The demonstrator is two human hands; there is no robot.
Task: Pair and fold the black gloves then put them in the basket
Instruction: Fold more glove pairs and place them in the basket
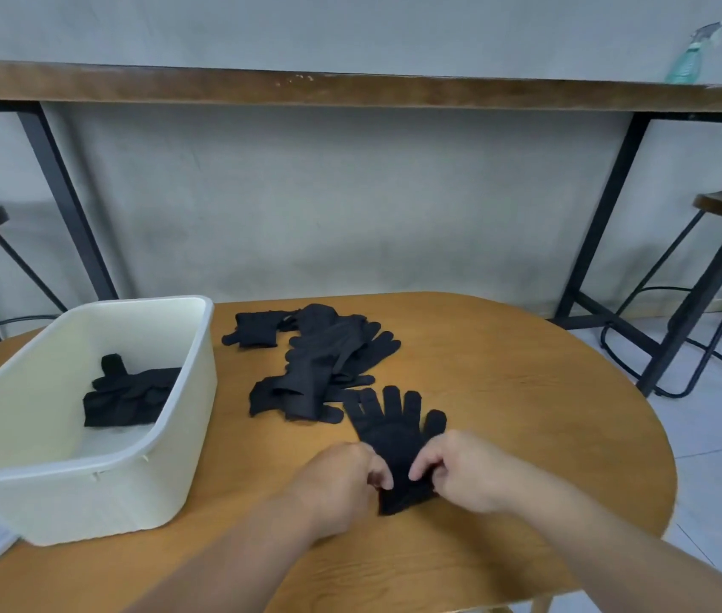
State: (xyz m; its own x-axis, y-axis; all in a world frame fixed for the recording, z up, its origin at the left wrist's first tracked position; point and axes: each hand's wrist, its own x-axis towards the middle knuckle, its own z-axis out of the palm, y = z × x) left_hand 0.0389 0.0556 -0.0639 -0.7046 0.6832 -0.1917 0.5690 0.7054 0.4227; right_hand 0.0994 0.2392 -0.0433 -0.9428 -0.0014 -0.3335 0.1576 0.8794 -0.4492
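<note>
**Inspector:** What is finished?

**Assistant:** One folded black bundle (131, 398) lies inside the cream basket (182, 429), which stands at the left edge of the wooden table (527, 391). I judge that one pair done.

**Inspector:** What is in hand?

**Assistant:** A flat glove (394, 429) lies near the table's front edge, fingers pointing away; whether a second glove lies under it I cannot tell. The left hand (341, 480) and right hand (465, 471) each pinch its cuff end, fingers curled on the cloth.

**Inspector:** And outstanding?

**Assistant:** A loose heap of gloves (328, 360) lies mid-table toward the far edge, with a small folded piece (255, 330) beside it, outside the basket. By my estimate, most of the work remains.
</note>
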